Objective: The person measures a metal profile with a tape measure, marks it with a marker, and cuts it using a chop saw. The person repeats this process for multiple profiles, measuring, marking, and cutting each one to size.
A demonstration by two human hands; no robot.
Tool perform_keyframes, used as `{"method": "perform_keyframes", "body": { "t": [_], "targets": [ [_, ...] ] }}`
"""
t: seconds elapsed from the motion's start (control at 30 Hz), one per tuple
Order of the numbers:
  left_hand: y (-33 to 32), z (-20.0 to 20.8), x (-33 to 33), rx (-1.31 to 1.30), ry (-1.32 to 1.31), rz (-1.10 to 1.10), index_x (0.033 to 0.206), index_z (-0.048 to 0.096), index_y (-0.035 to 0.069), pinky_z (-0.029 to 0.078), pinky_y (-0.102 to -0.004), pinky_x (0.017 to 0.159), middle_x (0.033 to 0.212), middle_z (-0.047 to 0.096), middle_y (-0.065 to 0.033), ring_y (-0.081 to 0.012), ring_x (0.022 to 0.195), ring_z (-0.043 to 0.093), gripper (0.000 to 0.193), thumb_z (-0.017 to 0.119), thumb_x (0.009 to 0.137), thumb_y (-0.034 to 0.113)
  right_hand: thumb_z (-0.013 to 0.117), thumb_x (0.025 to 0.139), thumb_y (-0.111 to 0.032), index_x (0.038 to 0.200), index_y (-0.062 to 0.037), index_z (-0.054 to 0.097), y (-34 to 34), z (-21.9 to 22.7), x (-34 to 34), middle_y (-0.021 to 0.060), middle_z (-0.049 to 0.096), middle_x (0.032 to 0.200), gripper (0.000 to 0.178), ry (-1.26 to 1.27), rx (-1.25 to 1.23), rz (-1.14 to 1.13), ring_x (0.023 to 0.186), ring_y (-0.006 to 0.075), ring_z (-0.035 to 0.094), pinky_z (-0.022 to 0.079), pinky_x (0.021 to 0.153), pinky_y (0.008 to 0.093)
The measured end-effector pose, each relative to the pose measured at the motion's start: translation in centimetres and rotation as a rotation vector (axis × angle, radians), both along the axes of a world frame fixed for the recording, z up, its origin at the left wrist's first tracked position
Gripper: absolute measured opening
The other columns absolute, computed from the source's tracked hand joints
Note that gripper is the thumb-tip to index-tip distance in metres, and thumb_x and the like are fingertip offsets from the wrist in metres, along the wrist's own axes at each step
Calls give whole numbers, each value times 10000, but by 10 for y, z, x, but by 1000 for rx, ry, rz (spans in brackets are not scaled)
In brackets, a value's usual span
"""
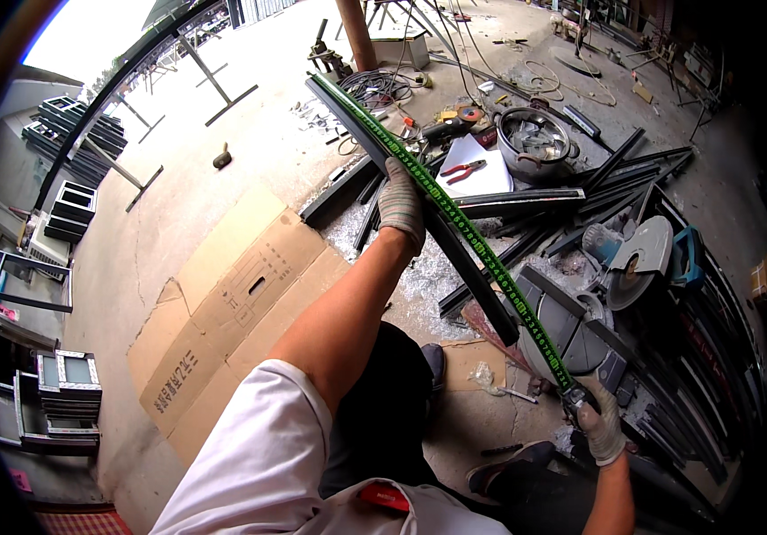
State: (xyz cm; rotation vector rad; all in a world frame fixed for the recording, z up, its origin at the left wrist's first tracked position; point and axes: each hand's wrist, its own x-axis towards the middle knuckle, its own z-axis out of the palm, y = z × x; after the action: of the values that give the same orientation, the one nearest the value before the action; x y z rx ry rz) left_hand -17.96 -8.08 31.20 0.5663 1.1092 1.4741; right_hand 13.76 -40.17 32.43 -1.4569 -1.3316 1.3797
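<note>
My left hand (401, 203), in a striped knit glove, is closed around a long dark metal profile bar (465, 267) held slantwise before me. The green blade of a tape measure (490, 260) is drawn out along the bar's right-hand edge and runs past its near end. At lower right, my gloved right hand (604, 424) grips the tape measure's dark case (572, 399), partly hidden by the fingers. Just beyond the bar, red-handled pliers (466, 171) lie on a white sheet (490, 178).
A cut-off saw (640, 263) with a large round disc stands at right, among piles of dark profiles (677, 428). A steel pot (537, 138) and an angle grinder (448, 125) sit farther off. Flattened cardboard (223, 312) covers floor at left; metal shavings (428, 285) lie below the bar.
</note>
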Motion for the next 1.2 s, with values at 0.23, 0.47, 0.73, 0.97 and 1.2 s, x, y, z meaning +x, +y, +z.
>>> {"method": "perform_keyframes", "body": {
  "t": [0.23,0.47,0.73,0.97,1.2],
  "targets": [
    [8,-10,-10,-28,33,23,853,598,126,506,-328,571,704,581,-36,-177,596,580,645,375,974,719,665,835,-651,1269,25,601,5,11,-4,103,680,1141,806,-6,54,34,1039,168,612,475,943,329],
    [6,-9,-14,-13,-35,51,973,613,100,540,-366,645,798,612,-67,-211,676,607,652,424,950,723,670,841,-624,1245,20,607,4,8,0,110,678,1133,763,-32,56,44,1054,169,612,476,950,333],
    [0,2,-13,-7,-191,70,992,592,123,532,-380,677,806,586,-53,-216,708,578,570,500,944,684,629,837,-575,1172,21,616,3,2,-2,75,652,1027,684,-160,126,12,950,147,597,481,876,317],
    [0,7,-9,63,-259,12,1011,599,125,524,-376,676,814,587,-52,-215,704,568,586,506,932,698,663,844,-507,1266,32,573,1,10,-2,99,659,1099,690,-187,128,45,1008,162,609,493,900,329],
    [34,-43,-40,141,-151,-26,1214,532,59,550,-420,830,1026,606,-110,-258,895,632,743,478,922,740,653,852,-469,1277,45,559,9,13,-1,138,657,1115,673,-274,166,74,1037,206,622,484,929,342]
  ]
}}
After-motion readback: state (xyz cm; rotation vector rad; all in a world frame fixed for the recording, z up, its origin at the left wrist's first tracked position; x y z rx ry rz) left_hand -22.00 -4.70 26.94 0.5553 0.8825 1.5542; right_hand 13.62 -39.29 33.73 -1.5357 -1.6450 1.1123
